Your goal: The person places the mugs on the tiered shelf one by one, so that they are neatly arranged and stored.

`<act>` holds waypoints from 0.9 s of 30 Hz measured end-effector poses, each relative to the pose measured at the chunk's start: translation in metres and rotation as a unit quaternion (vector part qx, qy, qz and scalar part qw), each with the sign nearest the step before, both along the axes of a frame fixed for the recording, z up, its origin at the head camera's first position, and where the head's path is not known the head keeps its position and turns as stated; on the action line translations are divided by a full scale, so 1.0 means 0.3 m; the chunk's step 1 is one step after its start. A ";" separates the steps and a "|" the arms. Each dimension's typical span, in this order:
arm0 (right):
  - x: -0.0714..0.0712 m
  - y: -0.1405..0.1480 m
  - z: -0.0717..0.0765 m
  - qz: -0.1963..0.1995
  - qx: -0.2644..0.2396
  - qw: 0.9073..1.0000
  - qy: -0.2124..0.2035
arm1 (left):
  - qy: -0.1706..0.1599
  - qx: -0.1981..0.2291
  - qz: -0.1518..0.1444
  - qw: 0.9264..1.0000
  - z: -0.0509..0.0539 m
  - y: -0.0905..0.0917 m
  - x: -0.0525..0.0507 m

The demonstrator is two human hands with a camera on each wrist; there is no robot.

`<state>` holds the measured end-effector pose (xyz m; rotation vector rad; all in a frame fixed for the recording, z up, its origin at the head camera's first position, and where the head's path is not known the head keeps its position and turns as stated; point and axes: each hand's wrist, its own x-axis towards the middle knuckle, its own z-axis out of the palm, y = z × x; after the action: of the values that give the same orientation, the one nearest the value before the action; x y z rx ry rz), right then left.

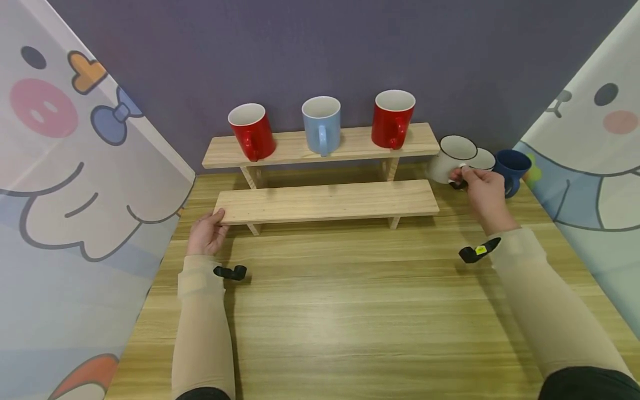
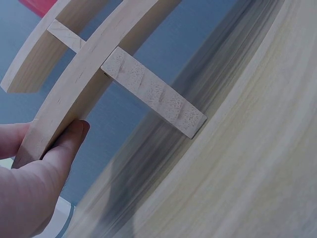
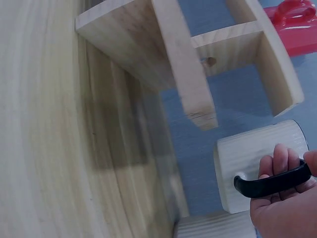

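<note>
My left hand (image 1: 206,232) grips the left end of the lower board (image 1: 325,203) of a two-tier wooden rack, fingers and thumb on either side of it in the left wrist view. To the right of the rack, my right hand (image 1: 485,197) holds a white mug (image 3: 237,158) by its black handle (image 3: 267,185). The right wrist view shows this mug's base a little off the table. Close behind that hand stand a second white mug (image 1: 484,159), partly hidden, and a dark blue mug (image 1: 513,162).
On the upper board (image 1: 290,141) stand a red mug (image 1: 257,139), a light blue mug (image 1: 320,125) and another red mug (image 1: 392,122). The wooden table (image 1: 350,311) meets a grey-purple wall (image 1: 320,44) behind. Cartoon-printed panels (image 1: 75,211) rise at both sides.
</note>
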<state>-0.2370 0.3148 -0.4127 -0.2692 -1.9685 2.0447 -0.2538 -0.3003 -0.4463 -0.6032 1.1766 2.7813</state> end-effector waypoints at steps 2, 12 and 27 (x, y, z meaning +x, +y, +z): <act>0.014 0.003 0.011 -0.001 0.001 1.000 -0.002 | 0.000 -0.001 -0.001 1.000 0.000 0.000 -0.001; 0.075 0.002 0.049 0.006 -0.083 0.995 0.052 | 0.000 0.000 -0.004 1.000 0.002 0.003 0.000; 0.192 -0.063 0.116 0.063 -0.186 0.975 0.105 | -0.005 -0.002 -0.003 1.000 0.012 0.005 0.006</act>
<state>-0.1793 0.2960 -0.3779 -0.0003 -1.5082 2.4059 -0.2521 -0.2989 -0.4428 -0.6129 1.1797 2.7673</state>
